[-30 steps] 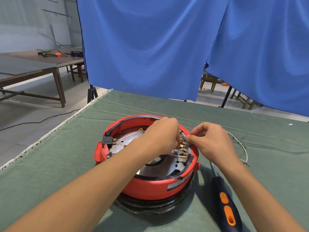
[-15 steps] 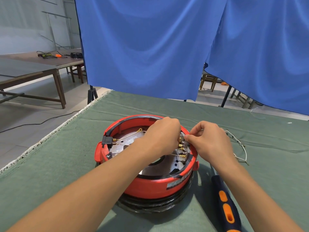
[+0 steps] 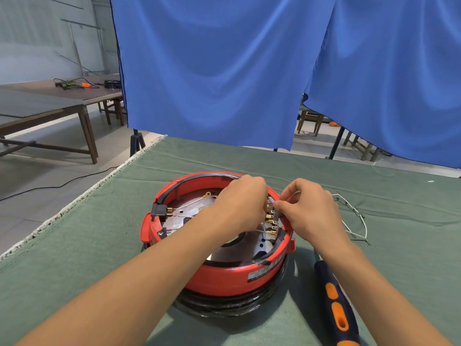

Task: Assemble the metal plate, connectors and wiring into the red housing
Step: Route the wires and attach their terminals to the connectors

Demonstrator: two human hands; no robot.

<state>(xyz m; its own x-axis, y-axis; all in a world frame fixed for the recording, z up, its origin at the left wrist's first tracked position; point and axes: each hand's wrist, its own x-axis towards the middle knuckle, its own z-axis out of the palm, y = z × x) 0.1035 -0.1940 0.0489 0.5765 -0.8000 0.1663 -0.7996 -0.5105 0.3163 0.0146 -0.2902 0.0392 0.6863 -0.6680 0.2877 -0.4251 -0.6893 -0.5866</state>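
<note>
Both hands meet at the red housing's (image 3: 219,275) right rim: my right hand (image 3: 309,213) pinches a thin white wire (image 3: 287,201); the left hand's (image 3: 239,203) curled fingers hide their grip, so I cannot tell.

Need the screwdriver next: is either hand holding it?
No, the screwdriver lies on the cloth while both hands work at the housing.

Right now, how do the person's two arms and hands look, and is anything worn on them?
Both forearms are bare as far as the frame shows, with no sleeves. The left hand and the right hand wear no gloves, and no watch, ring or bracelet is visible.
</note>
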